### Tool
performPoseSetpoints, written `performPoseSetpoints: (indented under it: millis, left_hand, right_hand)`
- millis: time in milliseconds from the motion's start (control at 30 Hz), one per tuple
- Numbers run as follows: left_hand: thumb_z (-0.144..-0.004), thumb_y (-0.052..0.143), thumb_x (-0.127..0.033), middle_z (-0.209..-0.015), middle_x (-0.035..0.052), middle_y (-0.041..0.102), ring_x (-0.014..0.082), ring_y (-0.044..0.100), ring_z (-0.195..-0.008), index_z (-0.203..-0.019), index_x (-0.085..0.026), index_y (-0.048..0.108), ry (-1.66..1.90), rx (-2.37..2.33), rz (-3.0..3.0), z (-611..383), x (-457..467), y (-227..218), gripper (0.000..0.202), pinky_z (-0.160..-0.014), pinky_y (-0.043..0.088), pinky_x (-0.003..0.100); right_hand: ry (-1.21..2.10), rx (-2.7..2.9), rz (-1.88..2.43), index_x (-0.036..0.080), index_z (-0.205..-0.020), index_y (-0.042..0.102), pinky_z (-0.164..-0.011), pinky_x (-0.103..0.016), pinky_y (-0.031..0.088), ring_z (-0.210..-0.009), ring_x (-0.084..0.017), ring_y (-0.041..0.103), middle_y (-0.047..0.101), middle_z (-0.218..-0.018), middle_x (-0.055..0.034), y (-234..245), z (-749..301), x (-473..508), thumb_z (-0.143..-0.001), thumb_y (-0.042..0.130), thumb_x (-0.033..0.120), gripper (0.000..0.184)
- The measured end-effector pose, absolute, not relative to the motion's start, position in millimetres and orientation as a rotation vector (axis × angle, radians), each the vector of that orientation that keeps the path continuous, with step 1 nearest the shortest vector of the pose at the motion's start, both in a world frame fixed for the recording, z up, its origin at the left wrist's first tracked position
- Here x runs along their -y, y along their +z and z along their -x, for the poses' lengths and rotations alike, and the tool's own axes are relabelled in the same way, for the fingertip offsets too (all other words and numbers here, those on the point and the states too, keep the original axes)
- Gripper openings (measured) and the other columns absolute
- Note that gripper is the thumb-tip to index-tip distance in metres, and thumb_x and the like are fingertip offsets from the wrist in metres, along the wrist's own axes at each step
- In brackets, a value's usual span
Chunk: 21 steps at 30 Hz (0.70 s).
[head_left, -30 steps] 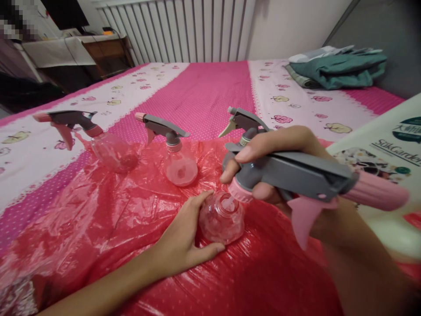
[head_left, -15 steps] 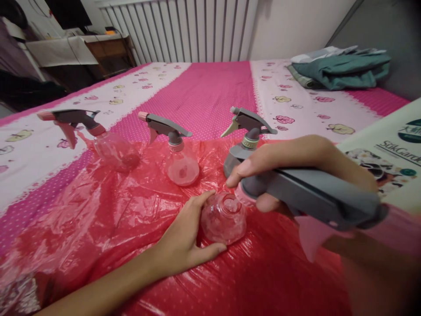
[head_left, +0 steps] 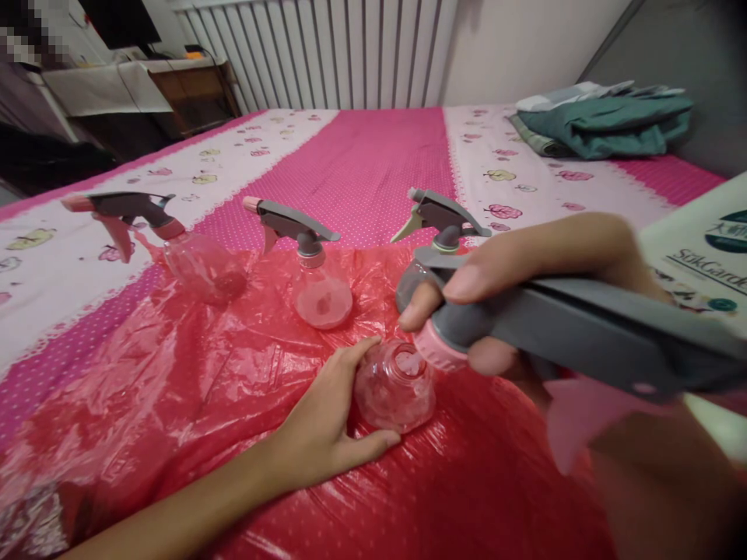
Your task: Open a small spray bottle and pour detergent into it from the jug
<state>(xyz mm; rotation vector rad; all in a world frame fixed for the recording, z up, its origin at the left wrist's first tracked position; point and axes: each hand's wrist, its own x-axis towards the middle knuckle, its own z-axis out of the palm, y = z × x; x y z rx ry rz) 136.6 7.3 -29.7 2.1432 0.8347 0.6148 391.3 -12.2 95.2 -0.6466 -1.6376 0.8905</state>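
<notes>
My left hand (head_left: 327,424) cups a small clear pink bottle (head_left: 395,387) standing open-necked on the red plastic sheet (head_left: 175,389). My right hand (head_left: 542,272) grips a grey and pink spray head (head_left: 583,330), held just above and right of the bottle's mouth, its pink collar tilted toward the neck. The pink trigger hangs below the grey body. The spray head is off the bottle.
Three assembled spray bottles stand behind: one lying tilted at the left (head_left: 175,241), one in the middle (head_left: 312,268), one behind my right hand (head_left: 443,225). A white printed package (head_left: 700,249) sits at the right. Folded green cloth (head_left: 601,124) lies on the pink bedsheet.
My right hand has lifted the spray head out of the bottle and drawn it up and toward me; its tube no longer shows in the neck. My left hand has stayed on the bottle.
</notes>
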Motion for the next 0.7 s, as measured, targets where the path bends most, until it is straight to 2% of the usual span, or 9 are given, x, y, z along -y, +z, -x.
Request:
performPoseSetpoints:
  millis: [67, 167, 300, 533, 633, 700]
  left_hand:
    - [-0.096, 0.083, -0.052, -0.163, 0.0185, 0.052, 0.046, 0.057, -0.147, -0.166, -0.032, 0.026, 0.619, -0.828, -2.154, -136.4, -7.4, -30.8, 0.092, -0.121, 0.05, 0.07]
    - [-0.096, 0.083, -0.053, -0.168, 0.0196, 0.047, 0.0482, 0.054, -0.151, -0.168, -0.033, 0.023, 0.627, -0.829, -2.163, -135.2, -7.6, -33.9, 0.095, -0.122, 0.049, 0.072]
    - [-0.095, 0.083, -0.054, -0.171, 0.0208, 0.044, 0.0501, 0.051, -0.154, -0.168, -0.032, 0.023, 0.615, -0.847, -2.128, -134.8, -7.3, -36.5, 0.098, -0.124, 0.046, 0.075]
    - [-0.095, 0.083, -0.055, -0.17, 0.0197, 0.045, 0.0499, 0.052, -0.153, -0.168, -0.035, 0.021, 0.619, -0.841, -2.12, -137.0, -6.6, -36.0, 0.098, -0.124, 0.045, 0.077]
    - [-0.096, 0.083, -0.054, -0.172, 0.0194, 0.044, 0.0499, 0.05, -0.155, -0.169, -0.035, 0.02, 0.612, -0.849, -2.119, -137.6, -7.2, -37.1, 0.098, -0.125, 0.044, 0.077]
    - [-0.097, 0.082, -0.054, -0.173, 0.0187, 0.043, 0.0499, 0.049, -0.157, -0.17, -0.036, 0.02, 0.617, -0.85, -2.116, -137.4, -7.5, -38.0, 0.097, -0.125, 0.043, 0.077]
  right_hand:
    - [0.883, 1.666, 0.694, 0.03, -0.119, 0.071, -0.099, -0.031, 0.068, -0.112, -0.017, 0.076, 0.074, -0.107, 0.0004, 87.5, -389.4, 4.7, -0.093, 0.081, 0.019, 0.03]
    - [0.897, 1.655, 0.779, 0.031, -0.127, 0.07, -0.093, -0.034, 0.07, -0.121, -0.022, 0.074, 0.073, -0.106, -0.0038, 88.1, -382.3, -3.2, -0.092, 0.085, 0.045, 0.041]
    - [0.906, 1.639, 0.779, 0.03, -0.129, 0.069, -0.093, -0.034, 0.069, -0.124, -0.023, 0.072, 0.072, -0.106, -0.0053, 96.7, -372.7, -8.3, -0.092, 0.081, 0.059, 0.048]
    - [0.909, 1.622, 0.78, 0.028, -0.124, 0.071, -0.093, -0.03, 0.068, -0.117, -0.021, 0.074, 0.073, -0.103, -0.005, 93.0, -377.8, -8.9, -0.092, 0.08, 0.063, 0.048]
    - [0.905, 1.612, 0.787, 0.027, -0.123, 0.072, -0.091, -0.028, 0.068, -0.111, -0.019, 0.075, 0.075, -0.103, -0.0043, 84.5, -387.1, -3.9, -0.093, 0.081, 0.058, 0.044]
    - [0.902, 1.625, 0.782, 0.027, -0.122, 0.072, -0.089, -0.025, 0.067, -0.105, -0.016, 0.077, 0.076, -0.105, -0.0036, 77.9, -394.7, 0.4, -0.095, 0.08, 0.049, 0.036]
